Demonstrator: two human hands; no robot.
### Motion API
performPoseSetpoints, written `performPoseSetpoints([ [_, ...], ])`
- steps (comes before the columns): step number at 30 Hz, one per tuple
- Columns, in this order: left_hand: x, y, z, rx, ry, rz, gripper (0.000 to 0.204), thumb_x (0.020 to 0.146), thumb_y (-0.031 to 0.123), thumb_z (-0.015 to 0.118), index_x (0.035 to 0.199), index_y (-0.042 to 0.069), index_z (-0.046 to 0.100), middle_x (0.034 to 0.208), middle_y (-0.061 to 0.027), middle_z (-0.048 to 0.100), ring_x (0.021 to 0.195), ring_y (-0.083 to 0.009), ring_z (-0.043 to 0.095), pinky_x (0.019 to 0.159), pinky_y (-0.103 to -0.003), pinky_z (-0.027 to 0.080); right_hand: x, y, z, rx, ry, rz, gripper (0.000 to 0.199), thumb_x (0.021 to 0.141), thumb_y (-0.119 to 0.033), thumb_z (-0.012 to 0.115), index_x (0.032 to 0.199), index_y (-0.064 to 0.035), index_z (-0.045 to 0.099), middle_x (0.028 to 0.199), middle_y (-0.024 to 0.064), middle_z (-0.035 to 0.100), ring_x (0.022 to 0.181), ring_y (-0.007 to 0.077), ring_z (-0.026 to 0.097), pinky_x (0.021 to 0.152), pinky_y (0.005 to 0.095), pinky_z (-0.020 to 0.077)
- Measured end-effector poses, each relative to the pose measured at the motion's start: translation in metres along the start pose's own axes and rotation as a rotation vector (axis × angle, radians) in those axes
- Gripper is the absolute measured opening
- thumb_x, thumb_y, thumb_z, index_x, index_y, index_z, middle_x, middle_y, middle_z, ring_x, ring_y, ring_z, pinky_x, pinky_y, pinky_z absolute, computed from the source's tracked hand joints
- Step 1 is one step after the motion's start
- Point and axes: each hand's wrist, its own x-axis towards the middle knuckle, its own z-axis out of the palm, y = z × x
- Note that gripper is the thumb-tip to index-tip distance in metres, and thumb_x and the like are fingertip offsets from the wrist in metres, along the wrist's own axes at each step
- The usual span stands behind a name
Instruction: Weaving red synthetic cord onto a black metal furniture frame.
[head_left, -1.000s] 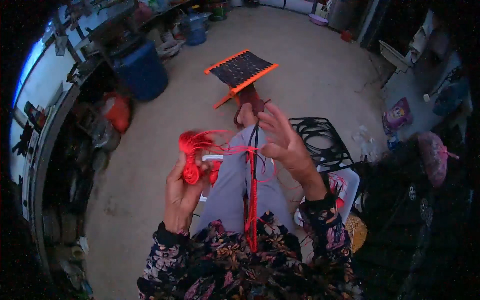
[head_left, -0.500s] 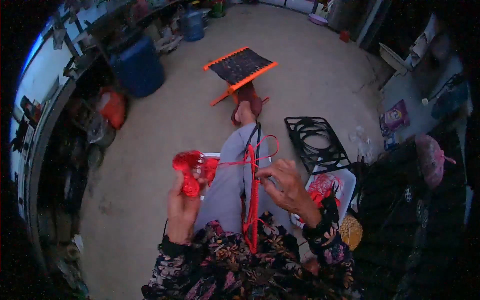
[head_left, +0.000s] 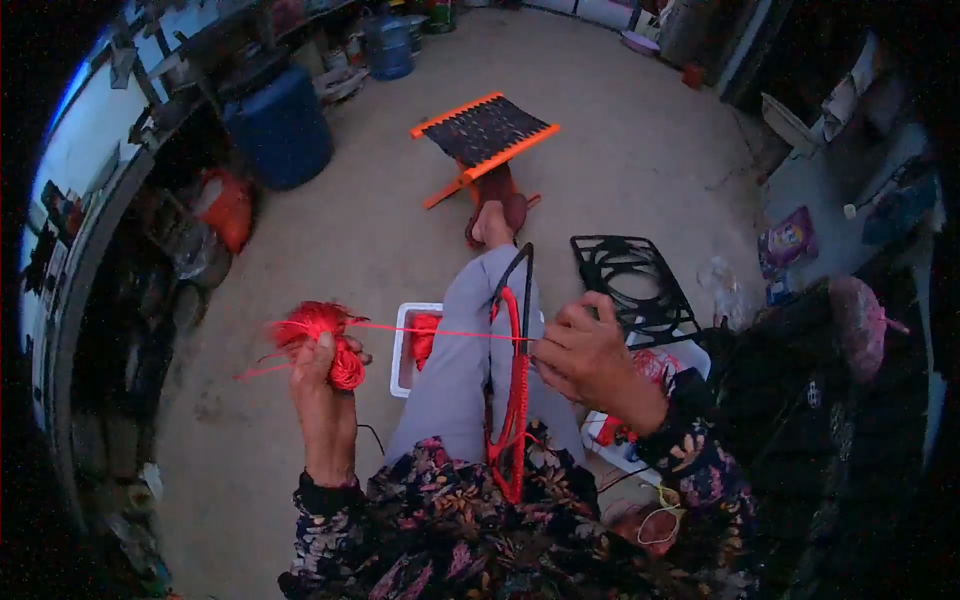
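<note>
Across my lap lies a narrow black frame [head_left: 527, 262], its lower part wrapped tightly in red cord [head_left: 519, 400]. My left hand [head_left: 322, 395], out to the left, is closed around a loose bundle of red cord [head_left: 318, 325] with frayed strands. From the bundle a single strand runs straight over my legs to the frame's right bar. There my right hand [head_left: 580, 350] is closed, its fingertips at the bar where the strand meets it; the exact pinch is partly hidden.
A white tray [head_left: 401, 378] with red cord stands left of my legs. On the right, a black openwork panel [head_left: 632, 285] leans over a white basin [head_left: 700, 352] holding red material. My foot rests by an orange folding stool [head_left: 485, 135]. A blue barrel [head_left: 278, 130] stands far left.
My left hand has moved left and away from the frame with the bundle. The loose loop of cord over the frame is pulled straight. My right hand has closed further at the bar.
</note>
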Motion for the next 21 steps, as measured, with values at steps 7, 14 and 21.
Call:
performPoseSetpoints([
  [7,-0.016,-0.036,0.006,-0.148,-0.207,-0.471,0.034,0.088,0.015,0.059,0.116,-0.002,0.051,0.097,-0.0116,0.062,0.093,-0.0212,0.060,0.086,-0.035,0.047,0.002,0.018,-0.027,-0.042,-0.206,-0.084,0.015,0.073,-0.026,0.067,0.081,-0.0133,0.067,0.070,0.0024,0.058,0.081,0.0216,0.053,0.088,0.0421,0.0359],
  [14,-0.010,-0.142,0.028,-0.137,-0.350,-0.519,0.040,0.084,0.006,0.062,0.121,0.001,0.048,0.106,-0.0113,0.062,0.101,-0.0218,0.060,0.089,-0.036,0.048,-0.006,0.022,-0.017,0.364,-0.457,0.530,0.028,0.085,-0.034,0.059,0.102,-0.0127,0.067,0.082,0.0143,0.066,0.071,0.0349,0.063,0.066,0.0452,0.0461],
  [21,-0.009,-0.157,0.068,-0.434,-0.380,-0.578,0.029,0.084,0.000,0.058,0.112,0.002,0.055,0.101,-0.0086,0.063,0.093,-0.0207,0.062,0.083,-0.035,0.051,-0.004,0.007,0.008,0.109,-0.499,0.365,0.058,0.077,-0.032,0.068,0.125,-0.0064,0.047,0.068,0.0165,0.060,0.069,0.0372,0.061,0.057,0.0453,0.0451],
])
